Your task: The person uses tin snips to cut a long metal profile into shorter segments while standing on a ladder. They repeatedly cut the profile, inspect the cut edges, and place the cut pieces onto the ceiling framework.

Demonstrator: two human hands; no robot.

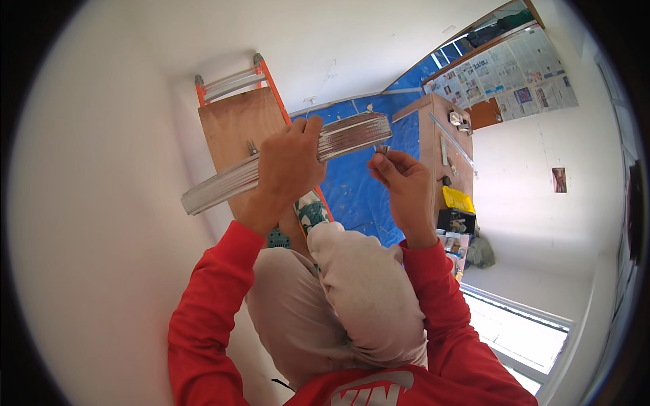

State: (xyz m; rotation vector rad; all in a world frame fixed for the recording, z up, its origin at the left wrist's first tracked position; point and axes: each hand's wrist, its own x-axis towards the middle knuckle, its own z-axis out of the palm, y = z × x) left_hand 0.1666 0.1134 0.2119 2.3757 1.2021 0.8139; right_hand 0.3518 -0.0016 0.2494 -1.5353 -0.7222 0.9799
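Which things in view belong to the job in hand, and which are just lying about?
In use:
Bundle of long strips, in the left hand
Small grey piece, pinched in the right hand

Apparently lying about:
Yellow tray
Black bin
Small tool on the wooden board

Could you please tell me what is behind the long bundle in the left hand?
Past the bundle, a wooden board, an orange rail and a blue sheet show. Whatever the bundle and left hand cover cannot be seen.
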